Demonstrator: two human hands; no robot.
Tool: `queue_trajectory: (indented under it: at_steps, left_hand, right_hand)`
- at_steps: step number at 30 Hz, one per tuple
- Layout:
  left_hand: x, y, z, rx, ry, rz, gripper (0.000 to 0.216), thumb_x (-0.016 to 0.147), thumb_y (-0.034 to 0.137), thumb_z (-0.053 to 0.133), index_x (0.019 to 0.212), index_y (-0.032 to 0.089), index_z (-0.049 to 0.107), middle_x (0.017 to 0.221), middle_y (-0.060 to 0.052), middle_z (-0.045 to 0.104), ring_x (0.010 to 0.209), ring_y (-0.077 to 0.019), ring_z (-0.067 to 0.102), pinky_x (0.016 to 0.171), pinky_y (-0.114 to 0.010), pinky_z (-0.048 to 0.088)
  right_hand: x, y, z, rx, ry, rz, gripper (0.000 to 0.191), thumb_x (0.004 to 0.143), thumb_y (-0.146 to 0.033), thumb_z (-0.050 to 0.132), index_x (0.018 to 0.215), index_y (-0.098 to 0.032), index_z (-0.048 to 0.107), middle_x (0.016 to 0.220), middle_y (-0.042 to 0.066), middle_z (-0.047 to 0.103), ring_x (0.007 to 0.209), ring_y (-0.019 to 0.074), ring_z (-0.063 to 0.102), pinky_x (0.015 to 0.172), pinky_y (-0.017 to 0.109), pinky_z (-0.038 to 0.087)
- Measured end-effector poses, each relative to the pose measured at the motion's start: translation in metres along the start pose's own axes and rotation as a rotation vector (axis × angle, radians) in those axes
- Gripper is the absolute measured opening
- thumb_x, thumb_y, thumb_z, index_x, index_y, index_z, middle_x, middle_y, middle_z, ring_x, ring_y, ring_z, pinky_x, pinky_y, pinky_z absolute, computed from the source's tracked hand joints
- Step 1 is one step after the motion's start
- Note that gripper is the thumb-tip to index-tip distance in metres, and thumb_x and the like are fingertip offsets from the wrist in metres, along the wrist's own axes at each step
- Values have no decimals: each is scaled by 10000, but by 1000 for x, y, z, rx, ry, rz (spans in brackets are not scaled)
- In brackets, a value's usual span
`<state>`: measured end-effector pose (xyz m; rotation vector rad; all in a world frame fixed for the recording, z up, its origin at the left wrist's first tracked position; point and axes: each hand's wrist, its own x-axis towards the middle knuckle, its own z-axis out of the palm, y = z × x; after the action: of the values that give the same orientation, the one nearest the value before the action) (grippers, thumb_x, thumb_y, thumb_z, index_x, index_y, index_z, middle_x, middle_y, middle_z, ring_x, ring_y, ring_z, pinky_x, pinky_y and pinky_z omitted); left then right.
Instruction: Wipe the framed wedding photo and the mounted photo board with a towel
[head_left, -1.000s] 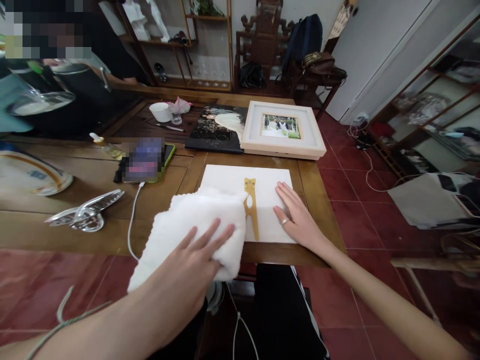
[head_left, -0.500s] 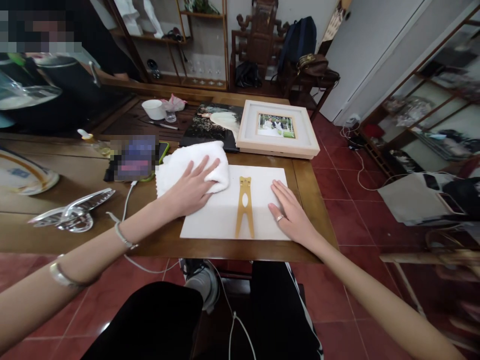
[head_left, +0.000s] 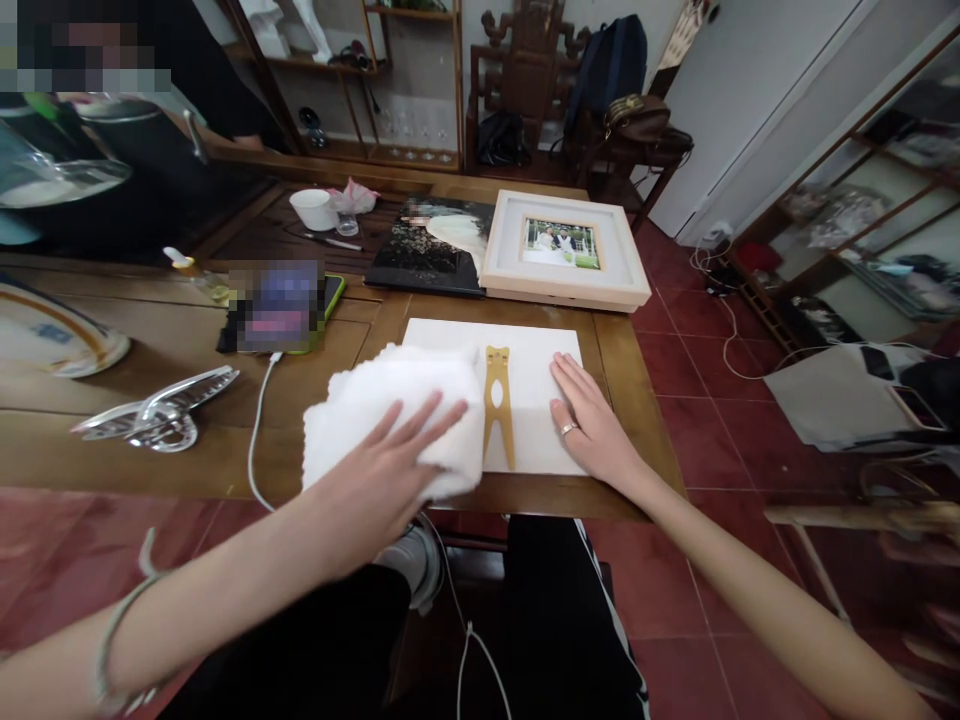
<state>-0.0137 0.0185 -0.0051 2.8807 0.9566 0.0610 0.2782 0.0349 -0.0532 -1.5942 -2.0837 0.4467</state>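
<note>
You have both hands over a rectangular white flat board (head_left: pixel 540 350) on the brown wooden surface (head_left: pixel 611 345). Your left hand (head_left: pixel 401 450) lies spread on a fluffy white cloth with a scalloped edge (head_left: pixel 439 375), its fingers well apart and straight, resting on top rather than closed around it; what the palm does underneath is hidden. Your right hand (head_left: pixel 596 430) is flat too — fingers extended along the board's right side, thumb a little apart, with nothing in its grasp. Between your hands lies the flat mustard-yellow forked piece with an oval cut-out (head_left: pixel 499 414), to the right of your left hand and to the left of your right. Your left fingertips are the nearer ones, and the cloth's right edge comes just beside the yellow piece, though you cannot tell whether they touch. The piece's long axis runs roughly away from you, its two legs pointing back toward your body and its eared end toward the far edge of the board. The cloth covers the board's left part, spilling past it on that side — broad and folded, with no clear long axis, its straighter edge facing the yellow piece.
</note>
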Motion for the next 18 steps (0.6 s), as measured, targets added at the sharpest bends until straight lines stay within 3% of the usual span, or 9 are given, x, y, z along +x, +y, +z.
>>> queue_trajectory:
  at_steps: [5, 8, 12, 18]
  left_hand:
    - [56, -65, -1, 66, -3, -16, 339, 892, 172, 470, 1177, 140, 650, 1577, -132, 206, 1460, -341, 122, 1145, -591, 188]
    - [79, -84, 1, 100, 48, -6, 350, 920, 209, 453, 1213, 115, 621, 1572, -148, 217, 1463, -333, 113, 1151, -587, 170]
    - [72, -66, 5, 87, 48, 52, 282, 898, 174, 487, 1103, 111, 670, 1566, -156, 229, 1461, -331, 127, 1152, -597, 156]
    - [14, -1, 9, 9, 78, 218, 94, 783, 146, 631, 715, 159, 695, 1575, -98, 229, 1450, -364, 156, 1178, -590, 93]
  right_hand:
    - [0, 2, 0, -4, 3, 0, 554, 983, -373, 308, 1507, -198, 275, 1575, 63, 284, 1471, 217, 206, 1214, 481, 196]
    - [0, 1, 0, -14, -2, 4, 555, 982, -367, 311, 1504, -182, 281, 1575, 73, 282, 1472, 213, 204, 1215, 473, 195]
    - [1, 0, -1, -30, -6, 6, 559, 980, -355, 314, 1495, -139, 298, 1569, 100, 289, 1472, 209, 204, 1214, 467, 199]
    - [0, 0, 0, -9, 3, 0, 550, 979, -357, 325, 1506, -207, 278, 1576, 59, 281, 1471, 221, 206, 1208, 497, 206]
